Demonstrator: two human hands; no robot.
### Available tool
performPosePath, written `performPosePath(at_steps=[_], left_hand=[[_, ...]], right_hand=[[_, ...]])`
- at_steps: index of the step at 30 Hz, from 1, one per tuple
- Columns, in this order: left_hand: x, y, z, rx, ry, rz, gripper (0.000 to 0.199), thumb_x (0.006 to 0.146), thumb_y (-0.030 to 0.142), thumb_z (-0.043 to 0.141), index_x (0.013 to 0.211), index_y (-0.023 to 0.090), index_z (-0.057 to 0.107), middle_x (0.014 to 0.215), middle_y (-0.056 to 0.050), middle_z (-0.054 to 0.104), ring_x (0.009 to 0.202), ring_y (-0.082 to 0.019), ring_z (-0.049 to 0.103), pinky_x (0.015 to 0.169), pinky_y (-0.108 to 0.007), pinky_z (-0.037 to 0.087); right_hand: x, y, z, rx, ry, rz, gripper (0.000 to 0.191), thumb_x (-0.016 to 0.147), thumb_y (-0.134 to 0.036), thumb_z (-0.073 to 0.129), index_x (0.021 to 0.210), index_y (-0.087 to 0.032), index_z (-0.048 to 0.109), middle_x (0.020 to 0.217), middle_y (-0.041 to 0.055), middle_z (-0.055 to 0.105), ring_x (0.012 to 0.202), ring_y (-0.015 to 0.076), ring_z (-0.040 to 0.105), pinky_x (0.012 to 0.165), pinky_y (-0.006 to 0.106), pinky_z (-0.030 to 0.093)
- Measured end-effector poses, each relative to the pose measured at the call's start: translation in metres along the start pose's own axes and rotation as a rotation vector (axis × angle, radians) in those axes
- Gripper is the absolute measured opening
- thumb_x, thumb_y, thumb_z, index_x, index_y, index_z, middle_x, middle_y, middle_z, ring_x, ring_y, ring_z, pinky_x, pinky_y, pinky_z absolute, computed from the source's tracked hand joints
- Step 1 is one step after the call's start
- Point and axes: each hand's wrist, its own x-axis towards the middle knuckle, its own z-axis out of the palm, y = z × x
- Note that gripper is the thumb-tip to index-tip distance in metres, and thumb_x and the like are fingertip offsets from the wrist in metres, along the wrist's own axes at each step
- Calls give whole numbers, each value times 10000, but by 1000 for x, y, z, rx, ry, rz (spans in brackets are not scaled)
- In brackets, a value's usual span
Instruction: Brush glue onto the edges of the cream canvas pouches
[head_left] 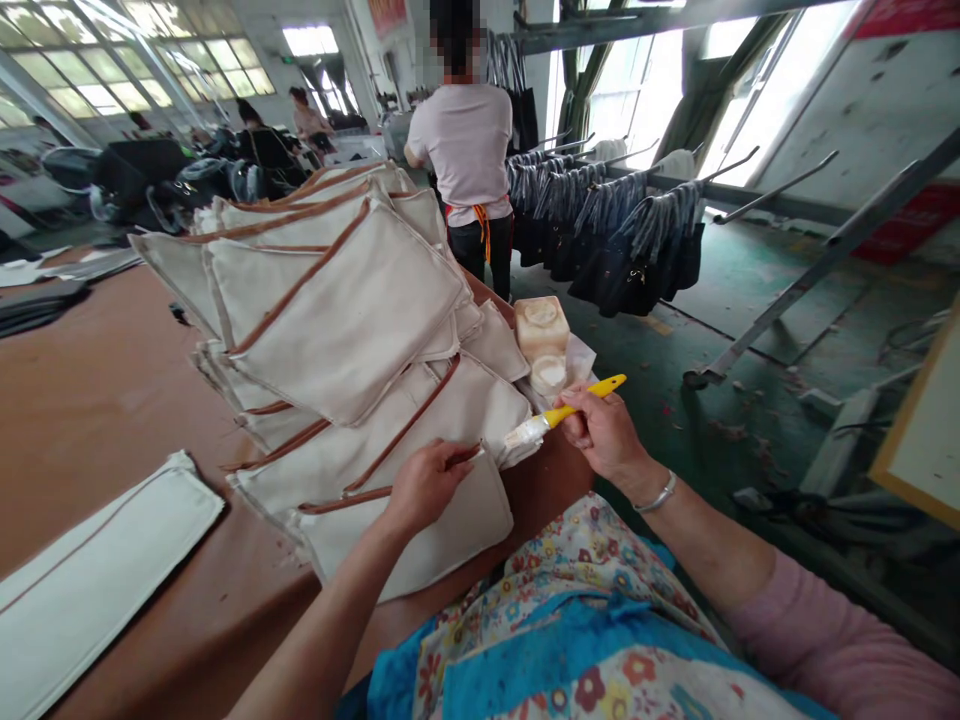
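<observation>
Yellow-handled brush [553,416], at two o'clock from the left hand [421,488], is pinched by the right hand [609,435], fingers curled; if overloaded, its white coating [525,434] could drip onto the cream pouch [466,518] the left fingers pinch.

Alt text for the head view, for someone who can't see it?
The right hand holds a yellow-handled brush, its bristles white; the left hand touches a brown-trimmed cream fabric panel at the front of a pile on a brown table.
</observation>
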Motion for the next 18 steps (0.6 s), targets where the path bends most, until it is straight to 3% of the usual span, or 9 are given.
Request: performPosePath(at_steps=[4,7,11,15,18], left_hand=[[-12,3,-12,-292,-63,46,333,900,400,592,1109,212,771,903,-46,680,785,-171,624,695,-266,447],[-22,8,-18,-419,-77,62,341,888,438,617,1079,211,787,915,-52,691,806,-175,625,711,-266,453],[-30,10,-23,-471,-59,52,313,887,428,640,1053,213,794,938,-58,704,827,-177,617,737,-269,454],[-35,13,-22,-497,-53,101,285,882,402,660,1028,200,798,872,-55,668,793,-163,597,715,-256,445],[-40,19,-20,-482,-29,160,279,900,393,643,1021,193,795,800,-41,601,734,-142,570,658,-237,426]], right_hand=[[-2,9,13,-102,-123,17,197,788,-328,678,710,-151,639,399,-70,399,340,55,235,361,210,125],[1,14,26,-199,-135,-59,213,790,-339,678,689,-160,626,428,-55,441,371,70,301,376,216,184],[2,7,30,-219,-72,-193,214,827,-344,658,708,-170,623,456,-45,473,400,88,358,396,225,223],[-4,-6,24,-301,-182,-178,213,850,-338,629,724,-166,634,561,-14,570,406,86,385,405,237,262],[-1,-12,22,-379,-128,-280,209,860,-321,632,716,-170,645,497,-34,516,435,105,427,450,239,332]])
